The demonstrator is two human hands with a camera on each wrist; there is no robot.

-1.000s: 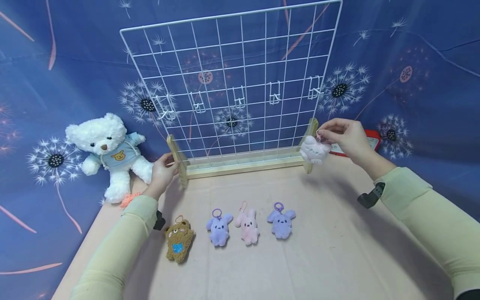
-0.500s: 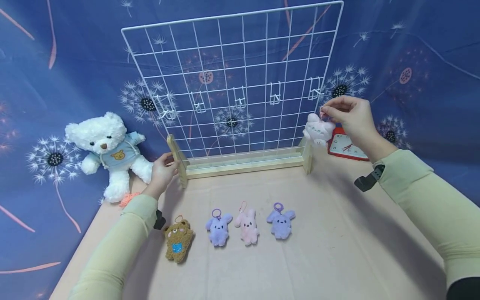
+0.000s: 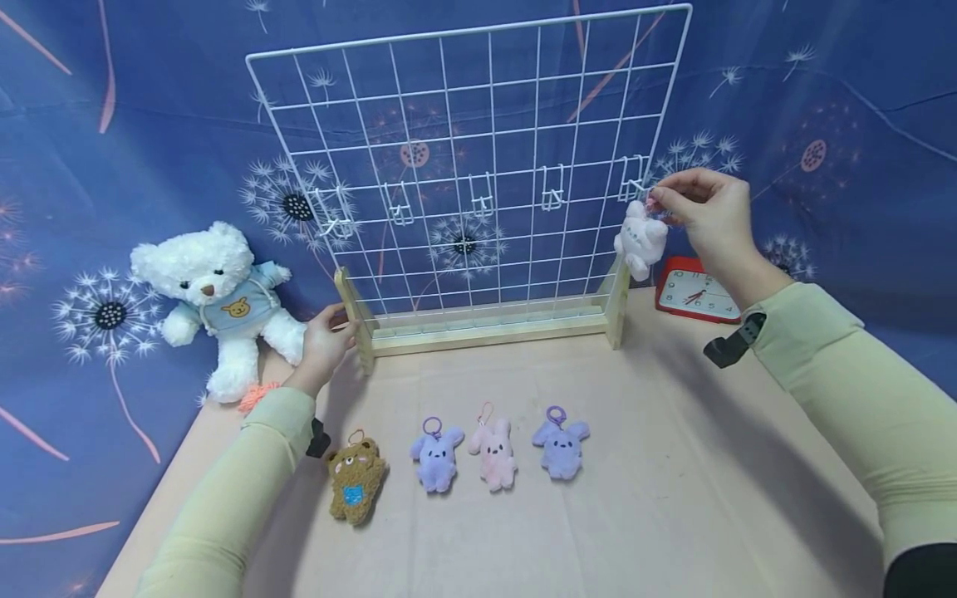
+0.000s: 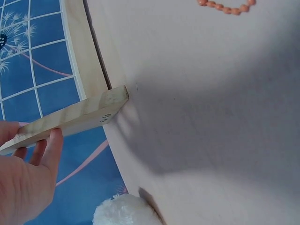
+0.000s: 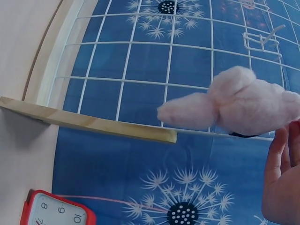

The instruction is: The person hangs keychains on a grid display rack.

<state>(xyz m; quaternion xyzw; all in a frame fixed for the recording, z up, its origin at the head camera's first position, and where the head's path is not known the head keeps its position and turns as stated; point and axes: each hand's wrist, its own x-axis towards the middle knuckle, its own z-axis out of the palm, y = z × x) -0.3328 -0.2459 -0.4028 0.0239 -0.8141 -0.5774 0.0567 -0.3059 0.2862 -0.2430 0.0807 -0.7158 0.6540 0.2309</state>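
Plush [image 3: 640,242] hangs higher than before, right hand [image 3: 714,214] pinching its loop [image 3: 650,202] near a hook [image 3: 631,189], left hand [image 3: 323,347] gripping the rack [image 3: 486,337].

There are 2 lavender plush charms [image 3: 562,455], 1 pink long-eared plush charm [image 3: 497,457], 1 brown plush bear charm [image 3: 355,484], 1 whitish-pink plush charm [image 3: 641,242], 5 white wire hooks [image 3: 552,199], 1 white metal grid [image 3: 493,132], 2 wooden side supports [image 3: 616,309], 1 white fluffy teddy bear [image 3: 217,291] and 1 red-framed clock [image 3: 694,294].
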